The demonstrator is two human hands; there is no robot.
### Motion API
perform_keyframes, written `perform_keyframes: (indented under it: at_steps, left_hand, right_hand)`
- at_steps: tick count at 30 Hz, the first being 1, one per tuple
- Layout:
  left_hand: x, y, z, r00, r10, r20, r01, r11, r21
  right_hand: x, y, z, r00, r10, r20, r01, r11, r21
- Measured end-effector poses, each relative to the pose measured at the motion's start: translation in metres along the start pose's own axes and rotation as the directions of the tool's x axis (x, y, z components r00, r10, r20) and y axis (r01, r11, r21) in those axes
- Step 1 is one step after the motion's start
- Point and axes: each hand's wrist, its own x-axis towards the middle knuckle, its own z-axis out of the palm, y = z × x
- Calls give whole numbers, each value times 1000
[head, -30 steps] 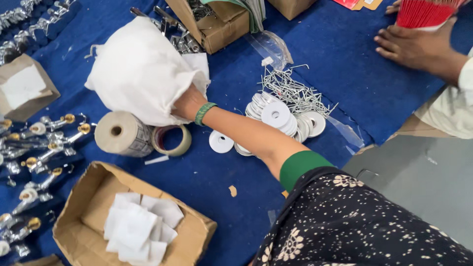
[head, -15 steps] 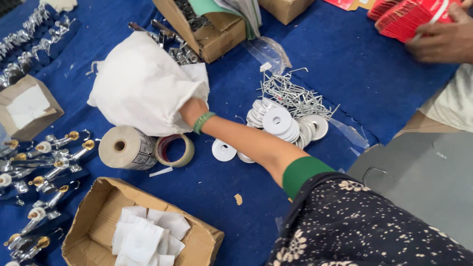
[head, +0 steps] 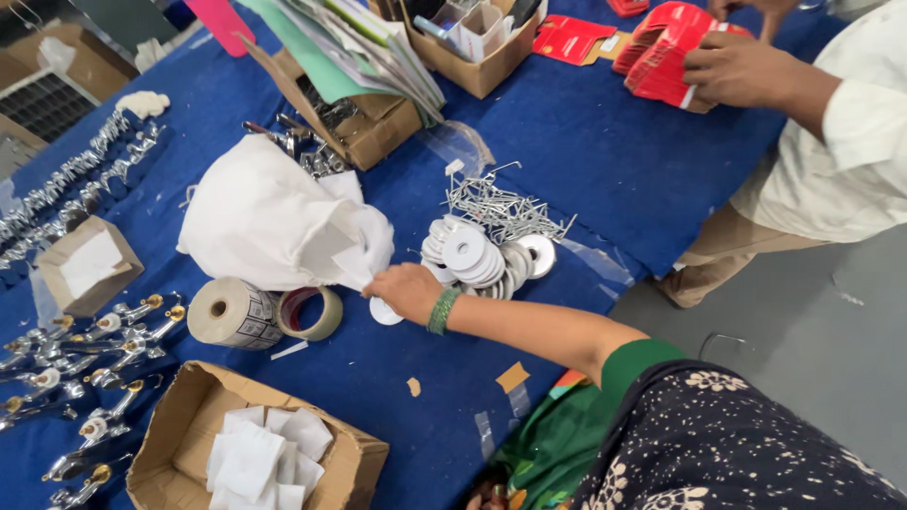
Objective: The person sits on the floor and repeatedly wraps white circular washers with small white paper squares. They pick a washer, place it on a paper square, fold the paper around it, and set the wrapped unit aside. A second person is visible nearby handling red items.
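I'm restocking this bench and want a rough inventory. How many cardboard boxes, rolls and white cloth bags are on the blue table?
Cardboard boxes: 4 (one with white pouches, one small at left, one with papers, one at top)
Rolls: 2 (label roll, tape roll)
White cloth bags: 1 (white bag, touched by the person's hand)
Total: 7

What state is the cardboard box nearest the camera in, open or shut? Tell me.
Open. The cardboard box has its flaps folded out, and white pouches lie piled loosely inside, plainly visible from above.
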Motion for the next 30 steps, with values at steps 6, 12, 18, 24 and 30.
perform_keyframes:
  at_steps: [6,12,18,24,30]
  left_hand:
    - [-16,-9,28,994,109,-25,-111,990,-82]
    - [-31,3,34,938,309,-157,-329,937,-122]
    - [-38,58,28,801,575,-165,-584,812,-10]
    - [-61,120,56,958,203,-204,-270,877,-397]
    - [-55,137,66,887,348,-304,-454,775,-439]
  right_hand:
    - [-99,-17,-35,998,11,66,-21,986,164]
    - [-195,-35,-55,988,-27,149,-12,966,257]
    - [-231,-43,-79,989,73,125,-112,933,342]
    - [-251,-61,-108,991,67,114,-121,812,570]
    - [-262,-63,-126,985,93,148,-166,754,635]
